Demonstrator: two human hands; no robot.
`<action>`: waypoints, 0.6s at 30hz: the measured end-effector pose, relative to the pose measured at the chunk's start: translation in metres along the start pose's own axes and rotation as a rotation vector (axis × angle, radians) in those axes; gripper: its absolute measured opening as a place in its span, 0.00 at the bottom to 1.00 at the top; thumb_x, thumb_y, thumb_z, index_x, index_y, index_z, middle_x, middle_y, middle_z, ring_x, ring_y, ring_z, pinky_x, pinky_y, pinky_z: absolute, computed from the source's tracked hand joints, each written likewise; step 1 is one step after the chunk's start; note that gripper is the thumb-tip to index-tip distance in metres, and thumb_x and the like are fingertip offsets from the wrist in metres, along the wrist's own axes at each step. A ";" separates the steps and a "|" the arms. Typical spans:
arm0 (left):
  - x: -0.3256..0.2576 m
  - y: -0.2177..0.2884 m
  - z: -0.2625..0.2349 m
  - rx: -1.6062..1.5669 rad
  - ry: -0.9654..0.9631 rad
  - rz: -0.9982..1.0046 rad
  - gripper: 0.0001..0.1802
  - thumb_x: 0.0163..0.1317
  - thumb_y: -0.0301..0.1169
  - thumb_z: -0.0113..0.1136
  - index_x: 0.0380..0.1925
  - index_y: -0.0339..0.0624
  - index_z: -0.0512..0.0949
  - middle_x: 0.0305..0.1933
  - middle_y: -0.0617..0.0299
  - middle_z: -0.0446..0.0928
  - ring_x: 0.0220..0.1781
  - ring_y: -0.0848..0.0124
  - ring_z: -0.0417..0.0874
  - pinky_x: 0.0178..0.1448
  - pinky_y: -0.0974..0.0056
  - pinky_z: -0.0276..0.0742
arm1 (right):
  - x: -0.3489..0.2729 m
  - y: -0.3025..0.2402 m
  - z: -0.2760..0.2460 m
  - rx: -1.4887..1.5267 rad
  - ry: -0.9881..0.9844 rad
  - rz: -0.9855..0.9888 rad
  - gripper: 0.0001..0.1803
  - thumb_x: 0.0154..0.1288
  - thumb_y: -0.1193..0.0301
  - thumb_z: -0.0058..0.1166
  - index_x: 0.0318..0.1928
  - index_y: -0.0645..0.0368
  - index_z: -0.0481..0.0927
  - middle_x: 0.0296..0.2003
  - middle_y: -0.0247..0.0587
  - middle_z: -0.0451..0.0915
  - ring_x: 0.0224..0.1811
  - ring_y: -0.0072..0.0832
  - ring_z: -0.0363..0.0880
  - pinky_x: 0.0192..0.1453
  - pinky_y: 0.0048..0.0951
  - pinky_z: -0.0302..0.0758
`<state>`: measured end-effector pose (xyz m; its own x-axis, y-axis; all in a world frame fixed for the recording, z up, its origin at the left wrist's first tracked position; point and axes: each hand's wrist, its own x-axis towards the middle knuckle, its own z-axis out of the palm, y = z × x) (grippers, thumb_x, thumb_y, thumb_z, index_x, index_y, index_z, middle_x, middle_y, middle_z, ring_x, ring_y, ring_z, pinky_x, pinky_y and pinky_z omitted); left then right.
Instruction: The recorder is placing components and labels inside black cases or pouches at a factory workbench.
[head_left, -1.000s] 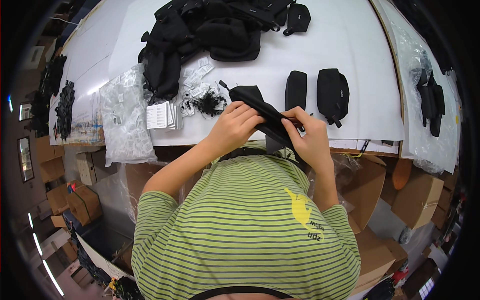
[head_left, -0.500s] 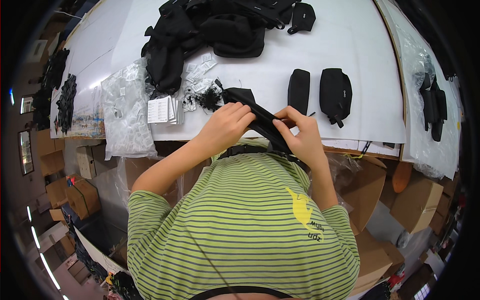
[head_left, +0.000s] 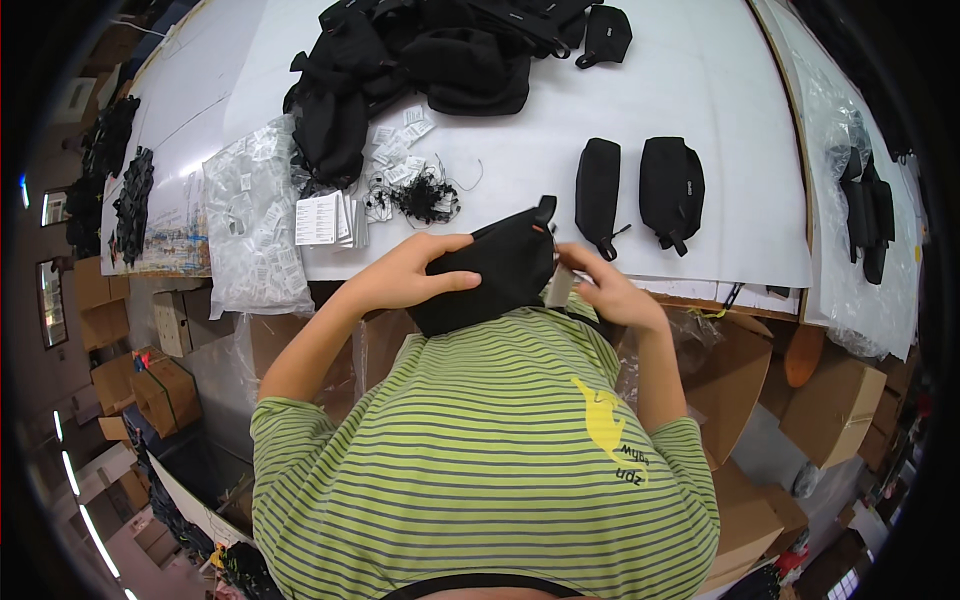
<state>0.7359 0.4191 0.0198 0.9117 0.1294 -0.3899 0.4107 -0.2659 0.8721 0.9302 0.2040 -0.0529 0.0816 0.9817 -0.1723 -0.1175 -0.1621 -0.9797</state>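
Observation:
My left hand [head_left: 420,273] grips a black zip pouch [head_left: 490,272] by its left side, thumb over the front face. The pouch is held tilted in front of my body at the table's edge. A small loop stands up at its upper right corner. At the pouch's right end, my right hand [head_left: 607,292] is closed in a pinch around a small pale tag [head_left: 560,287]; the fingertips are partly hidden. Two more black pouches, one narrow [head_left: 598,190] and one wider [head_left: 671,190], lie on the table beyond my right hand.
A heap of black pouches [head_left: 465,70] covers the table's far side. Nearer lie a tangle of black strings [head_left: 425,197], a stack of white cards [head_left: 330,220], loose white labels [head_left: 400,140] and a clear plastic bag [head_left: 255,220]. Cardboard boxes [head_left: 835,405] stand below the table.
The pouch has turned from a slanted, edge-on position to show its broad face, and has come nearer to me. Both hands have moved lower, and a pale tag now shows at my right fingers.

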 end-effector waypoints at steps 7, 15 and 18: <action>-0.016 -0.018 -0.007 -0.297 -0.095 -0.122 0.23 0.57 0.35 0.63 0.47 0.30 0.73 0.37 0.64 0.76 0.37 0.79 0.71 0.44 0.72 0.69 | -0.009 -0.021 -0.009 -0.094 0.015 0.088 0.38 0.48 0.61 0.66 0.58 0.52 0.62 0.28 0.34 0.68 0.32 0.24 0.64 0.43 0.24 0.65; -0.031 -0.016 -0.023 -0.107 -0.092 -0.153 0.16 0.56 0.35 0.63 0.37 0.34 0.73 0.27 0.63 0.72 0.30 0.79 0.65 0.36 0.70 0.66 | -0.033 -0.043 -0.057 -0.121 0.444 0.121 0.05 0.58 0.83 0.50 0.36 0.65 0.72 0.29 0.42 0.81 0.32 0.23 0.80 0.38 0.24 0.75; -0.035 0.011 -0.020 -0.020 -0.367 0.042 0.17 0.56 0.37 0.62 0.29 0.36 0.67 0.26 0.61 0.68 0.29 0.75 0.62 0.35 0.68 0.64 | -0.038 -0.017 -0.076 0.449 0.535 -0.137 0.07 0.61 0.75 0.54 0.38 0.66 0.77 0.34 0.41 0.82 0.36 0.25 0.80 0.39 0.26 0.75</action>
<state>0.7082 0.4308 0.0484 0.8720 -0.2331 -0.4305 0.3759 -0.2446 0.8938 1.0044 0.1616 -0.0371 0.5862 0.7875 -0.1901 -0.4585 0.1290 -0.8793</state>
